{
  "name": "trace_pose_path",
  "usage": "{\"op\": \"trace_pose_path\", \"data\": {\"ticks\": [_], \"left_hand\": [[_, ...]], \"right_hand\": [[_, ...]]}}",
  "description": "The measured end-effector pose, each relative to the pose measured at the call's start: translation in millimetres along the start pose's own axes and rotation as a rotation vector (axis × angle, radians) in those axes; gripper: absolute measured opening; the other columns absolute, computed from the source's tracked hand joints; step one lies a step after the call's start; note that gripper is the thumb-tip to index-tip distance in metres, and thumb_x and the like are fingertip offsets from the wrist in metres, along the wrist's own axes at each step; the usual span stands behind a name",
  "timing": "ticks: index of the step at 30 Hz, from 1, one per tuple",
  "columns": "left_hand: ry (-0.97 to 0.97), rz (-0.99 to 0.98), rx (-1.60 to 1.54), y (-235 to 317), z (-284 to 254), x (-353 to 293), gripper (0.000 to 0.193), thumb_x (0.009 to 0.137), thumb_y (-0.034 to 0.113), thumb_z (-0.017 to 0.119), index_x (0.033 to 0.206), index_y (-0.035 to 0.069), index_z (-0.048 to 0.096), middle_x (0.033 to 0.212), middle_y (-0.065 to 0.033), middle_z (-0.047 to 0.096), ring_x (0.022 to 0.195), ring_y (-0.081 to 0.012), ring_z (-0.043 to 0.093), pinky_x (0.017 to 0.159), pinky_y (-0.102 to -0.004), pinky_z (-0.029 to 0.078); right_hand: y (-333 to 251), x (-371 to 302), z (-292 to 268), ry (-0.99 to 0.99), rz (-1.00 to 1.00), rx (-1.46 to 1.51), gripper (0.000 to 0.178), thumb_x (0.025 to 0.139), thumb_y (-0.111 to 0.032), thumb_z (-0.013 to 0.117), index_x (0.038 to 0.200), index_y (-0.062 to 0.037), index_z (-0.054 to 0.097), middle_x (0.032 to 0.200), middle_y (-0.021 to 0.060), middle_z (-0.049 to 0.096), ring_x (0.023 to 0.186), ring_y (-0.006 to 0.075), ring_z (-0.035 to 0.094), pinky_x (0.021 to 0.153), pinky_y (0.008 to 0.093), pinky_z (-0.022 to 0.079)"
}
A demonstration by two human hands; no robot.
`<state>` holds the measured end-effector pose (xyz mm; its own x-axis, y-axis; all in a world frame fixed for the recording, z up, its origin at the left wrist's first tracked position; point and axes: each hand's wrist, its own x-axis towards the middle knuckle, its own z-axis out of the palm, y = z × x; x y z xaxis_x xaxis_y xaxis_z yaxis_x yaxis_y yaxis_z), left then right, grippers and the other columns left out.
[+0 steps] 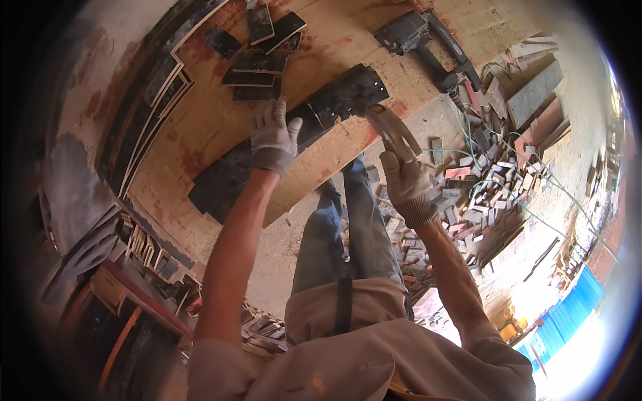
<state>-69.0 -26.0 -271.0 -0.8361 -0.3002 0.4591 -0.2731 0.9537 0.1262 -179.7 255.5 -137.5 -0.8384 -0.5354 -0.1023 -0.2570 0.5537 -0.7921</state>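
My left hand (273,134), in a pale glove, presses down on a long black-faced board (227,177) with its fingers apart. The board lies slantwise across a plywood-topped bench (180,144); several small pale spots show at its far right end. My right hand (406,177), gloved too, is closed round what looks like a hammer (390,127), a worn, brownish tool whose shape is partly blurred. Its far end is close to the board's right end; whether they touch I cannot tell. Beyond the board lies a black nail gun (418,50) with a hose at its handle.
Small black-faced offcuts (257,63) lie in a loose pile beyond my left hand. Long dark boards (150,100) are stacked along the left. On the floor at right is a heap of wood scraps (495,200), crossed by a thin green hose (528,208). A blue sheet (572,311) stands far right.
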Motion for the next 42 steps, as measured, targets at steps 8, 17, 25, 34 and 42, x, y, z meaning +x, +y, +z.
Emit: {"op": "trace_pose_path", "data": {"ticks": [8, 17, 25, 34, 42], "left_hand": [[-0.232, -0.163, 0.096, 11, 2, -9, 0.057, 0.102, 0.041, 0.065, 0.145, 0.003, 0.061, 0.121, -0.0185, 0.071, 0.106, -0.0389, 0.066, 0.093, -0.055, 0.051], [-0.212, -0.203, -0.026, 10, 1, -5, 0.057, 0.106, 0.039, 0.06, 0.15, 0.003, 0.056, 0.12, -0.0187, 0.07, 0.106, -0.0396, 0.066, 0.091, -0.0555, 0.051], [-0.339, -0.259, -0.021, 10, 1, -7, 0.056, 0.108, 0.041, 0.056, 0.15, 0.004, 0.055, 0.122, -0.0169, 0.07, 0.108, -0.038, 0.066, 0.092, -0.0543, 0.052], [-0.328, -0.248, 0.017, 10, 7, -8, 0.057, 0.108, 0.045, 0.056, 0.152, 0.009, 0.055, 0.127, -0.0157, 0.07, 0.111, -0.0372, 0.067, 0.094, -0.055, 0.052], [-0.34, -0.236, 0.056, 12, 5, -8, 0.057, 0.107, 0.045, 0.058, 0.149, 0.008, 0.057, 0.115, -0.0151, 0.069, 0.1, -0.0367, 0.067, 0.084, -0.054, 0.054]], "right_hand": [[20, 33, 43, -0.176, -0.48, -0.31, 0.029, 0.103, -0.028, 0.066, 0.118, -0.0038, 0.068, 0.097, 0.0203, 0.073, 0.063, 0.036, 0.069, 0.053, 0.0492, 0.057], [15, 46, 40, -0.168, -0.087, -0.239, 0.043, 0.11, -0.042, 0.059, 0.105, -0.0004, 0.068, 0.086, 0.0263, 0.074, 0.077, 0.0461, 0.074, 0.063, 0.0542, 0.059], [43, 48, 33, -0.296, -0.05, -0.42, 0.039, 0.11, -0.038, 0.056, 0.123, -0.0028, 0.067, 0.127, 0.0267, 0.07, 0.083, 0.046, 0.074, 0.066, 0.0515, 0.062], [51, 40, 40, -0.343, 0.113, -0.481, 0.033, 0.11, -0.036, 0.058, 0.124, -0.0067, 0.059, 0.086, 0.026, 0.07, 0.067, 0.0461, 0.067, 0.059, 0.0538, 0.056], [61, 71, -1, 0.113, -0.392, -0.373, 0.039, 0.11, -0.037, 0.059, 0.13, -0.0038, 0.065, 0.088, 0.0225, 0.075, 0.072, 0.0351, 0.075, 0.057, 0.0464, 0.059]]}}
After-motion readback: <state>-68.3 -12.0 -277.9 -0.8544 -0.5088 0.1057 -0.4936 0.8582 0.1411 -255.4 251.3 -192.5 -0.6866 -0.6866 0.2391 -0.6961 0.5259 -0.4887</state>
